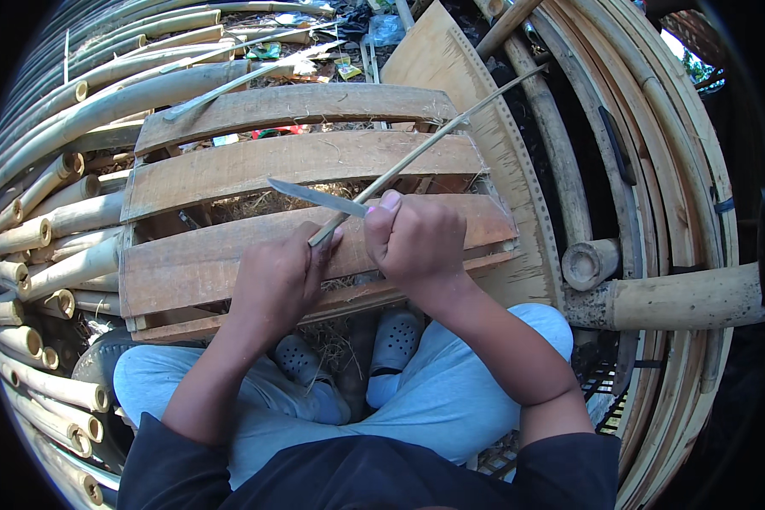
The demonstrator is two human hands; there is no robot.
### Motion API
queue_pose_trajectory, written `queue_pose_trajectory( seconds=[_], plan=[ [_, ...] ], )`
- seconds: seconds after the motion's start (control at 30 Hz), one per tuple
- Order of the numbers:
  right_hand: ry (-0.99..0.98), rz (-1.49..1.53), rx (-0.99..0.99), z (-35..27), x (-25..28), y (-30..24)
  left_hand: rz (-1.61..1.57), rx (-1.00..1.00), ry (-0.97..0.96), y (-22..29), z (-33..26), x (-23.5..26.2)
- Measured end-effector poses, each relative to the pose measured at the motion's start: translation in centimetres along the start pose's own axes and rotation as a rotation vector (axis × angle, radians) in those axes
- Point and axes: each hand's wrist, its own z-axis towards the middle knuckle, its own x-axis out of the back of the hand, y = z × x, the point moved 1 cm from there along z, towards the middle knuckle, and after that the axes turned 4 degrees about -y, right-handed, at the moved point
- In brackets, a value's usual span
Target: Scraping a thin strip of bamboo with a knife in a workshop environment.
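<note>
My right hand (415, 242) is closed round the handle of a knife, its thumb up along the near end of the blade. The knife's blade (318, 198) points left and crosses over a thin bamboo strip (425, 146). My left hand (280, 274) grips that strip close to its lower end. From there the strip slants up and to the right, past the far edge of the slatted wooden bench (204, 272). Both hands are above the bench's nearest slats. The knife's handle is hidden inside my right fist.
Stacked bamboo poles (68, 223) fill the left side. A flat wooden board (459, 85) leans behind the bench on the right, beside a thick bamboo post (680, 299) and long bent strips (697, 170). Another split strip (246, 78) lies across the bench's far left corner.
</note>
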Motion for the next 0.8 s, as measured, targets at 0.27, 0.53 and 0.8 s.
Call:
queue_pose_trajectory(
  seconds=[0.27,0.53,0.8],
  plan=[
    [-0.057,-0.011,-0.014,0.2,0.3,1.3,0.065,-0.172,0.235,-0.6,-0.2,-1.6],
    [0.019,-0.277,-0.406,1.7,0.0,4.8,0.069,-0.144,0.177,-0.3,-0.3,-1.0],
    [0.066,-0.142,-0.447,2.3,1.1,7.0,0.005,-0.124,0.12,0.6,0.2,-0.3]
  ],
)
